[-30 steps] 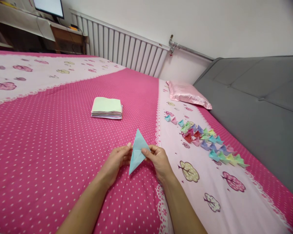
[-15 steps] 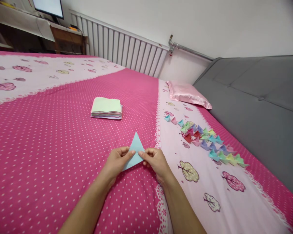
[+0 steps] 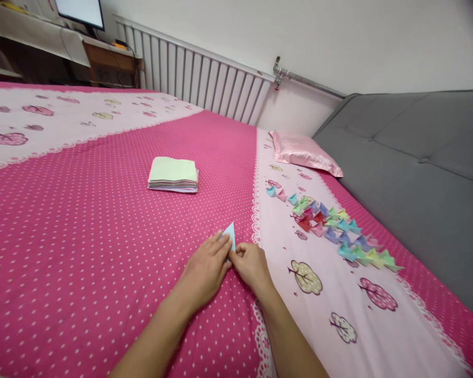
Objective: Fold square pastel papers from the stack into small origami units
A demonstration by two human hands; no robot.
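A light blue folded paper lies on the pink dotted bedspread, mostly hidden under my hands; only one pointed tip shows. My left hand lies flat over it, fingers stretched and pressing down. My right hand rests beside it with curled fingers pinching the paper's right edge. A stack of pastel square papers sits farther up the bed. Several small folded paper shapes in many colours lie in rows to the right.
A shiny pink pillow lies against the grey padded headboard at right. A white radiator lines the far wall. A monitor stands on a desk at top left.
The blue paper was held up between both hands, then lowered flat onto the bed. My left hand now covers and presses it, and only a tip shows.
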